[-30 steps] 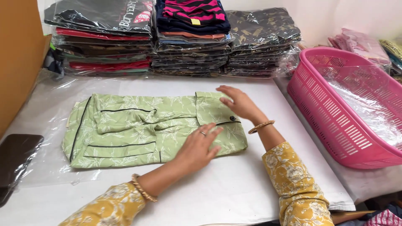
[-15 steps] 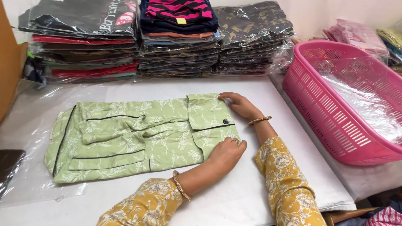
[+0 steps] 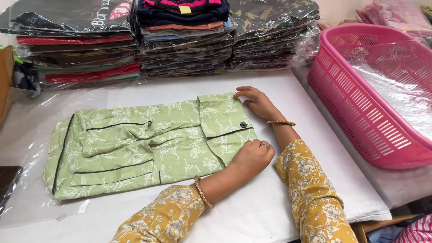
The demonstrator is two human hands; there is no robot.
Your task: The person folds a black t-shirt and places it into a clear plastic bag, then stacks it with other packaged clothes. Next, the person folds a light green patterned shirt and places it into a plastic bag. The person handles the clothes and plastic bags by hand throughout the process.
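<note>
A folded light-green garment (image 3: 148, 144) with a leaf print and black piping lies flat on the white table (image 3: 315, 180). My left hand (image 3: 253, 156) grips its near right corner with curled fingers. My right hand (image 3: 256, 101) rests at the far right corner, fingertips on the folded edge. Both wrists wear gold bangles, and the sleeves are yellow with a floral print. A black button (image 3: 243, 124) shows on the garment's right flap.
Three stacks of bagged folded clothes (image 3: 180, 36) line the back of the table. A pink plastic basket (image 3: 360, 103) holding clear plastic sits at the right. A clear plastic bag (image 3: 27, 135) lies under the garment's left end. A dark object (image 3: 6, 180) is at the left edge.
My left hand slid from the garment's middle to its near right corner. My right hand stayed at the far right corner. The view shifted, so the garment appears further left.
</note>
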